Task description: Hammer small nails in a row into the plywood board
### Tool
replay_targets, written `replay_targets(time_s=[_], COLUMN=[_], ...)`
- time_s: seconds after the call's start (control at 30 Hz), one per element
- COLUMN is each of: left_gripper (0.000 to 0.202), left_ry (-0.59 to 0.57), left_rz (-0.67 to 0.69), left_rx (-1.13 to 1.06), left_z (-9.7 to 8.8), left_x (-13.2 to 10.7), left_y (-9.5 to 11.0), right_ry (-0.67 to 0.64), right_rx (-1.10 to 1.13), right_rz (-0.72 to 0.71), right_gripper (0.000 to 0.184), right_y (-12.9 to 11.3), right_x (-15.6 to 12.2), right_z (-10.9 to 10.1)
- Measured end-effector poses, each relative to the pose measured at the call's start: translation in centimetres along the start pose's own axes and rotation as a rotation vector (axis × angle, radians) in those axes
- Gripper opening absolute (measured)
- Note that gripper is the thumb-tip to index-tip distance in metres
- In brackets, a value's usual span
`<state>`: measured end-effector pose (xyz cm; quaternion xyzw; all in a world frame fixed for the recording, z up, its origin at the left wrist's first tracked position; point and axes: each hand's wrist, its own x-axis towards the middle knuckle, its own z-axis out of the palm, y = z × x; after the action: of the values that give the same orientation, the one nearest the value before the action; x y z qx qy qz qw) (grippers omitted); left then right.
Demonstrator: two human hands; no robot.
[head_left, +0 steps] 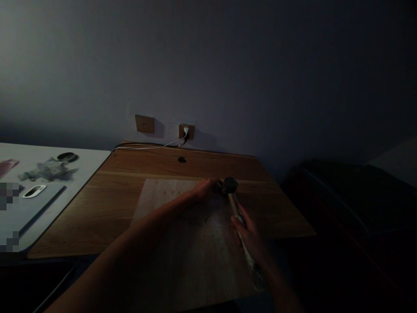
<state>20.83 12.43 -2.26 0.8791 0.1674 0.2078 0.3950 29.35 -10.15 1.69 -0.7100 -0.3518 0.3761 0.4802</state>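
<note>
In dim light a pale wooden board lies on a brown wooden desk. My right hand is closed round the light handle of a hammer, whose dark head rests low near the board's far edge. My left hand reaches across the board and pinches something too small to name right beside the hammer head. Small dark marks dot the board near its far left corner and its middle.
A white cable runs from a wall socket along the desk's back edge. A second wall plate sits left of it. A white table with several items adjoins on the left. Dark furniture stands to the right.
</note>
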Motion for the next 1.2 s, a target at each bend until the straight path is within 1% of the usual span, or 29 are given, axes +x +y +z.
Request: replay_targets(time_s=[0.17, 0.3, 0.37, 0.43, 0.53, 0.57, 0.63, 0.67, 0.7, 0.8, 0.87, 0.93, 1.0, 1.07, 1.2], left_gripper=[0.040, 0.043, 0.045, 0.042, 0.026, 0.020, 0.015, 0.016, 0.018, 0.017, 0.014, 0.014, 0.019, 0.019, 0.022], left_ry=[0.018, 0.000, -0.020, -0.021, -0.046, -0.095, -0.259, -0.308, -0.325, -0.310, -0.299, -0.287, -0.248, -0.180, -0.039], left_rz=[-0.006, -0.037, -0.048, -0.014, 0.069, 0.088, 0.112, 0.112, 0.116, 0.158, 0.177, 0.166, 0.145, 0.128, 0.090], left_rx=[0.005, 0.009, 0.026, 0.085, 0.241, 0.287, 0.371, 0.413, 0.447, 0.504, 0.526, 0.554, 0.555, 0.493, 0.305], left_z=[0.0, 0.0, -0.3, -1.1, -2.7, -3.2, -3.9, -3.9, -3.9, -2.9, -2.2, -1.9, -2.0, -2.4, -2.8], left_x=[-0.1, 0.1, 0.0, -0.3, -1.9, -2.7, -4.5, -5.4, -6.2, -7.8, -8.0, -7.6, -6.6, -5.3, -3.2], left_y=[0.2, 0.3, 0.3, 0.5, 1.8, 2.5, 4.0, 4.8, 5.5, 6.8, 7.1, 7.0, 6.4, 5.3, 2.1], right_ry=[-0.002, 0.002, 0.028, 0.061, 0.065, 0.060, 0.058, 0.061, 0.065, 0.077, 0.084, 0.089, 0.092, 0.094, 0.126], right_rx=[0.006, 0.037, 0.047, 0.049, 0.055, 0.056, 0.050, 0.043, 0.035, 0.023, 0.026, 0.025, 0.027, 0.033, 0.037], right_rz=[0.020, 0.024, 0.024, 0.037, 0.065, 0.066, 0.059, 0.059, 0.062, 0.075, 0.077, 0.077, 0.080, 0.077, 0.048], right_gripper=[0.085, 0.086, 0.085, 0.083, 0.082, 0.083, 0.088, 0.091, 0.092, 0.089, 0.086, 0.085, 0.084, 0.085, 0.081], right_y=[0.1, -0.3, -0.4, -0.3, 0.3, 0.6, 1.2, 1.4, 1.7, 2.2, 2.3, 2.4, 2.4, 2.4, 2.8], right_x=[0.0, -0.3, -0.4, -0.6, -0.7, -0.7, -0.5, -0.4, -0.4, -0.3, -0.3, -0.3, -0.3, -0.3, -0.2], right_z=[0.1, 0.0, -0.1, -0.4, -0.9, -1.0, -1.1, -1.1, -1.1, -1.1, -1.0, -0.9, -0.8, -0.7, -0.7])
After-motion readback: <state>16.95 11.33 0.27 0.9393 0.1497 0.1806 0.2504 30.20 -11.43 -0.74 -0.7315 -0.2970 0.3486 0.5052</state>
